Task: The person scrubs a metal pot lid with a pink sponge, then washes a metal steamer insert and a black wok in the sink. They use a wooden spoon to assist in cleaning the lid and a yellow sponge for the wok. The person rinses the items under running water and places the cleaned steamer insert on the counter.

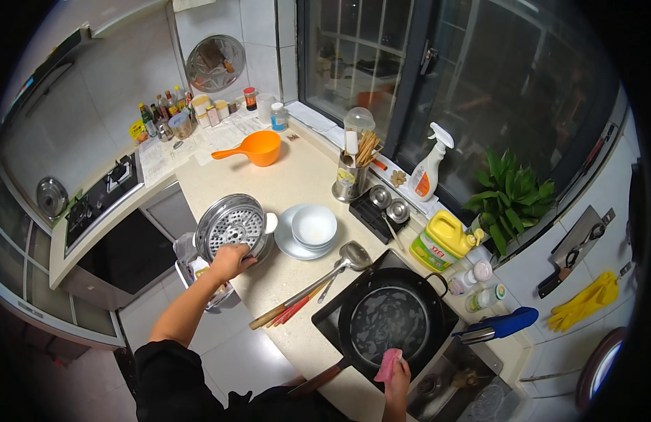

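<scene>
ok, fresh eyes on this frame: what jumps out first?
The orange scoop stands out first, lying on the far part of the counter. Then the big black pan, lower right of centre, with a pink cloth in the right hand at its near edge; a yellow jug stands by the green plant.

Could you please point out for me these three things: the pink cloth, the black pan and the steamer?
Pink cloth (388,365): head view, middle of its visible side.
Black pan (392,277): head view, far inner wall.
Steamer (234,228): head view, its base with holes.
</scene>
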Tool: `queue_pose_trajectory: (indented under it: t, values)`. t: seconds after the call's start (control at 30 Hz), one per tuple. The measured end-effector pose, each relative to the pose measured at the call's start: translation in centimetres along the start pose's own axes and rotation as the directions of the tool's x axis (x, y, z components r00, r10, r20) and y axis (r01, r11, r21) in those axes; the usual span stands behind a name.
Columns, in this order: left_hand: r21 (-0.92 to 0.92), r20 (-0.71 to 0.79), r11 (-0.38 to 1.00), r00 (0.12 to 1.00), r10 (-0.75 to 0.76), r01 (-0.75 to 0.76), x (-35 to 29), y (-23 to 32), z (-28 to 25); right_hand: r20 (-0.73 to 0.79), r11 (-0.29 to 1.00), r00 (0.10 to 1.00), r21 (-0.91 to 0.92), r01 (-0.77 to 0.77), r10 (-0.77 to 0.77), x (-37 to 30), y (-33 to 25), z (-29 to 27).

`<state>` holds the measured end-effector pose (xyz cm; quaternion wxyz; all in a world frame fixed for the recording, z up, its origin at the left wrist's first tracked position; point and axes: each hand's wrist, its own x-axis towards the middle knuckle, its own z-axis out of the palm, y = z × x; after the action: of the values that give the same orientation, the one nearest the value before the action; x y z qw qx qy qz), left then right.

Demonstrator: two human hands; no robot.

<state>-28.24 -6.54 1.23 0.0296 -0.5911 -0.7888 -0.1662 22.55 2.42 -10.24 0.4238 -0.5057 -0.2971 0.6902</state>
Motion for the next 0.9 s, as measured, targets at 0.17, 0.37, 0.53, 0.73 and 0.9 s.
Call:
queue_pose_trajectory:
  t: [0.17,0.37,0.53,0.73,0.9]
  values:
    - [0.028,0.074,0.999,0.997,0.028,-0.030,0.3,-1.7,3.2,0.202,0.896,0.952,0.339,-0.286,0.228,-1.1,-2.2,0.1]
    - [0.107,0.159,0.991,0.983,-0.094,0.077,-0.1,-1.9,2.9,0.409,0.662,0.816,0.483,-0.574,0.409,-0.6,-4.3,4.3]
    - [0.097,0.051,0.987,0.990,-0.135,0.129,-1.0,-1.7,2.3,0.539,0.858,0.766,0.144,-0.493,0.350,2.1,-3.9,14.4]
    - [-0.019,0.029,0.979,0.979,-0.201,0.202,-1.6,-1.8,1.2,0.558,0.983,0.819,-0.182,-0.034,0.132,6.1,-4.2,29.2]
    - [-0.088,0.019,0.973,0.977,-0.214,0.215,-1.8,-1.9,0.8,0.475,0.748,0.854,-0.484,0.454,-0.212,13.5,-3.1,36.7]
